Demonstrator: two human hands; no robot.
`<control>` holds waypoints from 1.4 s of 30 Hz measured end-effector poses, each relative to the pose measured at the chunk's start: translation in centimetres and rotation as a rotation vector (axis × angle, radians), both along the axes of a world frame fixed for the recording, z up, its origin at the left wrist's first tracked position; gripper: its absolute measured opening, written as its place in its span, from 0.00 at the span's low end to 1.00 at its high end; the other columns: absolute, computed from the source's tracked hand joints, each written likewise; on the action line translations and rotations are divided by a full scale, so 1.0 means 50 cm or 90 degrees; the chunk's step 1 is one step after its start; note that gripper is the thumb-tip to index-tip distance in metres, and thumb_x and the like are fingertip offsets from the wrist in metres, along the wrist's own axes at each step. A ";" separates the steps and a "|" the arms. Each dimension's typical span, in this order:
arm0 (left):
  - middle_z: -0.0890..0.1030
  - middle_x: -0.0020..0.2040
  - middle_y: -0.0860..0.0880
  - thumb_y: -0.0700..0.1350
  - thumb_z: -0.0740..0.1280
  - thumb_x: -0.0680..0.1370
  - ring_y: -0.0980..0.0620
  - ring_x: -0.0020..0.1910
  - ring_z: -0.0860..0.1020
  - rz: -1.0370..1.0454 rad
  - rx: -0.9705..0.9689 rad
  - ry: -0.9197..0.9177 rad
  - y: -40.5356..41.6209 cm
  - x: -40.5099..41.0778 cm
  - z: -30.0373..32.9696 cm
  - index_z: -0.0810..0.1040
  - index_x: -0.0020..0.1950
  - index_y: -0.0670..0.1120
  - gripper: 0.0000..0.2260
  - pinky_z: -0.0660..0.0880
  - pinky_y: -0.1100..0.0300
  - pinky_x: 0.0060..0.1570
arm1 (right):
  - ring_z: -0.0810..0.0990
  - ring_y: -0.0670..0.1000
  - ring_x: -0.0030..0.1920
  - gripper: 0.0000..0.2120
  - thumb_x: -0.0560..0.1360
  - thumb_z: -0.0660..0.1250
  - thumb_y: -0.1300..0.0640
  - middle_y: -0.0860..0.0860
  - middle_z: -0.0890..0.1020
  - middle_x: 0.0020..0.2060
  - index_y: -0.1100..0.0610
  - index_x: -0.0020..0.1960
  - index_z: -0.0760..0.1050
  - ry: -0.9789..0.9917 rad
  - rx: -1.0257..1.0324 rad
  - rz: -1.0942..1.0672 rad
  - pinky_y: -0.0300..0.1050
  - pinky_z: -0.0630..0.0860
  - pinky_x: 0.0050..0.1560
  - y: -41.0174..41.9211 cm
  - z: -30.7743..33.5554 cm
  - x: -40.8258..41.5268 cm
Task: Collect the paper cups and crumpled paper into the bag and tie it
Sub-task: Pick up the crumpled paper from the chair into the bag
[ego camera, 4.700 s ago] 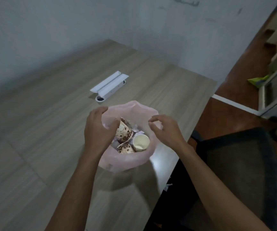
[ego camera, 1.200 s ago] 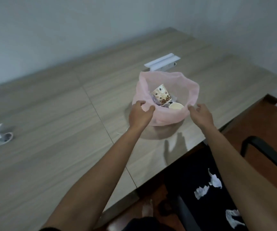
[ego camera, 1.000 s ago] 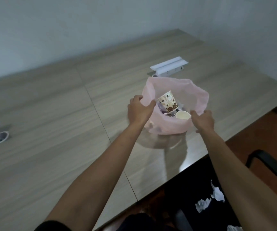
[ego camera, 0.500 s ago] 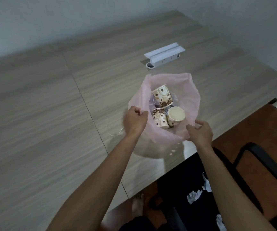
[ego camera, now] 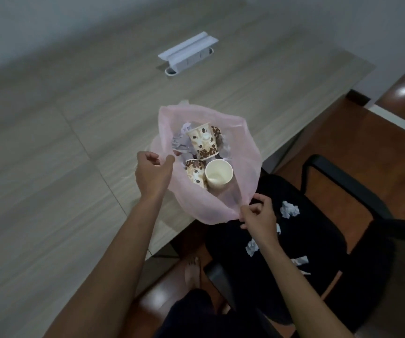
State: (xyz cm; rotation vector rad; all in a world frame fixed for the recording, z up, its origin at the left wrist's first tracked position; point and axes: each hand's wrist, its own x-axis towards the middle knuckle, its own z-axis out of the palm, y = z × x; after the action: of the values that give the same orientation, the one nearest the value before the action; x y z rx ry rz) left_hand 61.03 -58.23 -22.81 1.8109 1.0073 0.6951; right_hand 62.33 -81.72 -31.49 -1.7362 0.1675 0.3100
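Observation:
A translucent pink bag (ego camera: 242, 132) stands open near the front edge of the wooden table (ego camera: 74, 142). Inside lie three paper cups: a bean-patterned cup (ego camera: 202, 140), another patterned cup (ego camera: 194, 172) and a cup showing its white inside (ego camera: 219, 172), with crumpled paper (ego camera: 180, 140) behind them. My left hand (ego camera: 151, 174) pinches the bag's left rim. My right hand (ego camera: 257, 215) pinches the rim at the near right, pulled past the table edge. Several crumpled paper pieces (ego camera: 289, 209) lie on the black chair seat.
A black chair (ego camera: 342, 240) with armrests stands right of the table, over a brown floor. A white cable-port cover (ego camera: 188, 53) sits further back on the table. My bare foot (ego camera: 193, 272) shows below the table edge.
The bag has come toward the table's front edge; my right hand has drawn its rim out over the chair. The view has tilted down, showing more of the chair and paper pieces.

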 end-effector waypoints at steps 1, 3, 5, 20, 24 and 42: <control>0.74 0.38 0.54 0.46 0.71 0.71 0.52 0.38 0.75 0.018 0.001 -0.001 0.029 0.003 0.001 0.73 0.47 0.45 0.09 0.69 0.61 0.40 | 0.82 0.52 0.39 0.16 0.75 0.67 0.59 0.54 0.82 0.40 0.51 0.60 0.68 -0.003 0.017 0.023 0.43 0.79 0.33 0.027 -0.001 0.011; 0.75 0.36 0.55 0.43 0.69 0.72 0.51 0.38 0.74 0.042 0.004 0.003 0.078 0.009 -0.002 0.76 0.45 0.45 0.04 0.68 0.60 0.41 | 0.79 0.53 0.36 0.10 0.78 0.64 0.56 0.56 0.81 0.40 0.51 0.59 0.69 0.008 0.069 0.039 0.46 0.77 0.32 0.070 -0.009 0.037; 0.74 0.34 0.54 0.41 0.66 0.72 0.51 0.36 0.73 0.069 -0.002 -0.012 0.117 0.014 -0.009 0.77 0.43 0.42 0.03 0.68 0.60 0.38 | 0.78 0.54 0.34 0.06 0.81 0.59 0.51 0.57 0.80 0.40 0.51 0.56 0.71 0.041 0.094 0.021 0.47 0.75 0.31 0.101 -0.033 0.072; 0.71 0.33 0.50 0.39 0.63 0.71 0.53 0.32 0.68 0.035 -0.066 -0.106 0.121 0.061 0.026 0.70 0.36 0.44 0.04 0.65 0.62 0.31 | 0.63 0.64 0.72 0.35 0.76 0.68 0.50 0.62 0.57 0.76 0.47 0.78 0.55 0.202 -0.433 0.128 0.56 0.67 0.67 0.070 -0.269 0.199; 0.71 0.33 0.51 0.42 0.64 0.70 0.55 0.31 0.67 0.001 -0.053 -0.122 0.046 0.047 0.057 0.72 0.39 0.41 0.05 0.66 0.63 0.30 | 0.68 0.63 0.69 0.32 0.76 0.68 0.54 0.63 0.63 0.73 0.53 0.76 0.61 0.185 -0.467 0.143 0.51 0.68 0.66 -0.020 -0.303 0.196; 0.73 0.38 0.55 0.55 0.72 0.70 0.63 0.30 0.69 -0.098 -0.071 -0.123 -0.267 0.029 -0.036 0.71 0.46 0.47 0.16 0.69 0.70 0.35 | 0.81 0.48 0.46 0.13 0.73 0.71 0.58 0.48 0.80 0.49 0.50 0.55 0.72 0.089 -0.051 -0.371 0.48 0.80 0.49 -0.324 -0.125 -0.005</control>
State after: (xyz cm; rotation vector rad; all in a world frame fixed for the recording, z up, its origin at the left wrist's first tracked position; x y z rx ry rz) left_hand 62.50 -71.60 -24.62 1.6699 0.7565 0.6906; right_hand 62.06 -97.91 -37.75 -1.6620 0.7783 -0.0073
